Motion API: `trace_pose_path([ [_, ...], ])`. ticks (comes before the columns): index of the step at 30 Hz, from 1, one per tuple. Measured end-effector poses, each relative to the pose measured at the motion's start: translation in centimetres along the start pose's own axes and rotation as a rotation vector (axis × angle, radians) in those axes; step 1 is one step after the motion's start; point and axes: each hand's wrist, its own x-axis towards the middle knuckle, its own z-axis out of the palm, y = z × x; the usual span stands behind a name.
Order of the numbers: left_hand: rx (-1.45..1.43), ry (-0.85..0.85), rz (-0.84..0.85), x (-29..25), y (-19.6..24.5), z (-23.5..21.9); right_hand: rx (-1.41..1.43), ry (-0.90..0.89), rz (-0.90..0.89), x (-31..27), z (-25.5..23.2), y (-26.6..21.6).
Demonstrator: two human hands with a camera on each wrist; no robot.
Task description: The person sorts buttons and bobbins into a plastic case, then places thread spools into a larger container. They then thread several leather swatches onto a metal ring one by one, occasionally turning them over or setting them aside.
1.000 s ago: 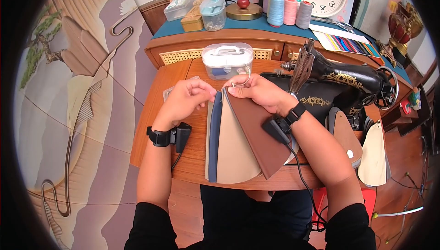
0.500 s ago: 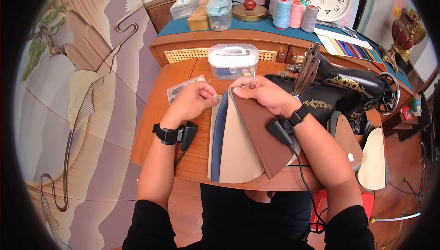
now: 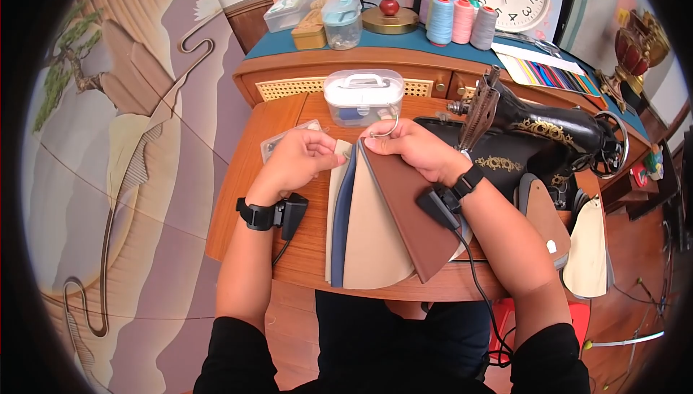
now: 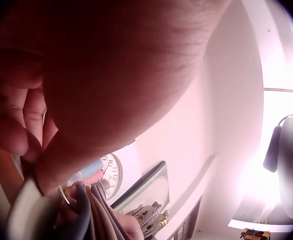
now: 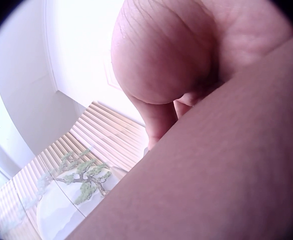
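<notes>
A fan of leather-like swatches hangs from a metal ring (image 3: 394, 121) over the table's front part. The right hand (image 3: 417, 150) pinches the top of the brown swatch (image 3: 415, 213), thumb in front, with the ring by its fingers. Beside it fan out a beige swatch (image 3: 372, 239) and a dark blue one (image 3: 341, 228). At the left, the left hand (image 3: 296, 162) pinches the top corner of a pale beige swatch (image 3: 333, 203) between thumb and fingers. In the left wrist view that swatch (image 4: 29, 212) is blurred below the thumb. The right wrist view hides the right hand's fingertips.
Behind the hands stands a clear box with a white lid (image 3: 364, 97); a small clear case (image 3: 278, 141) lies behind the left hand. A black sewing machine (image 3: 548, 130) is at the right, near more swatches (image 3: 586, 250). Thread spools (image 3: 462, 22) stand on the back cabinet.
The left hand has moved from the dark blue swatch's top edge to the pale beige swatch's corner, which now stands apart from the blue one. The right hand keeps its grip.
</notes>
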Motion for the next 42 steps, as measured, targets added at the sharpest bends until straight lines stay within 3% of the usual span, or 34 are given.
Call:
trace_pose_path([
  [15, -0.043, 0.006, 0.084, 0.1, 0.0, -0.3, 0.009, 0.051, 0.007, 0.1, -0.2, 0.0],
  [35, -0.122, -0.127, 0.200, -0.4, 0.6, -0.4, -0.013, 0.027, -0.045, -0.1, 0.1, -0.1],
  [42, -0.128, -0.083, 0.053, 0.2, 0.0, -0.9, 0.035, -0.035, -0.032, 0.1, -0.1, 0.1],
])
